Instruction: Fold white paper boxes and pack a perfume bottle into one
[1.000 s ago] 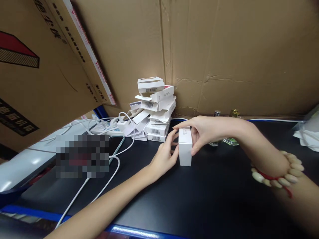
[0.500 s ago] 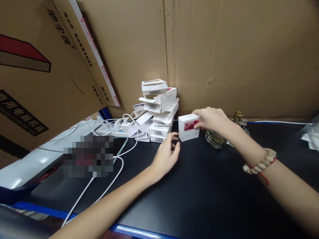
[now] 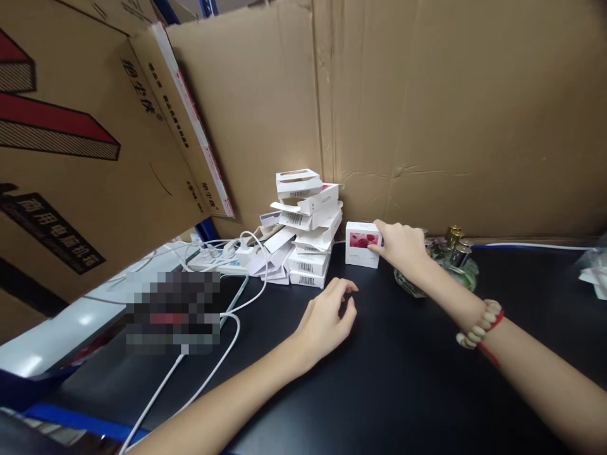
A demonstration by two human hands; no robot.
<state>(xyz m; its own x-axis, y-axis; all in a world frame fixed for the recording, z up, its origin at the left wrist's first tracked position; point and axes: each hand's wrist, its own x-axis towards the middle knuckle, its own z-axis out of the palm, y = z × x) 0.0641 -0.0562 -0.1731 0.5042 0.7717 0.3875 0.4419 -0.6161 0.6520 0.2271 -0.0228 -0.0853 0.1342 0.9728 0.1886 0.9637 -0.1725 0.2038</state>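
Note:
A small white box with a pink flower picture on its front stands upright on the black tabletop. My right hand grips its right side, thumb on the front face; the other fingers are partly hidden behind it. My left hand hovers over the table in front of the box, fingers curled loosely and apart, touching nothing. Just left of the box rises a leaning stack of white cardboard boxes, some with open flaps. Glass bottles with gold and silver caps stand behind my right forearm.
White cables run over the left side to a power strip. A phone-like device lies there, partly blurred out. Large cardboard sheets wall the back and left. A clear plastic bag sits at the far right.
The white box has turned so its flower face points more squarely toward me, still in my right hand. My left hand has drawn a little away from it. The camera view has shifted slightly.

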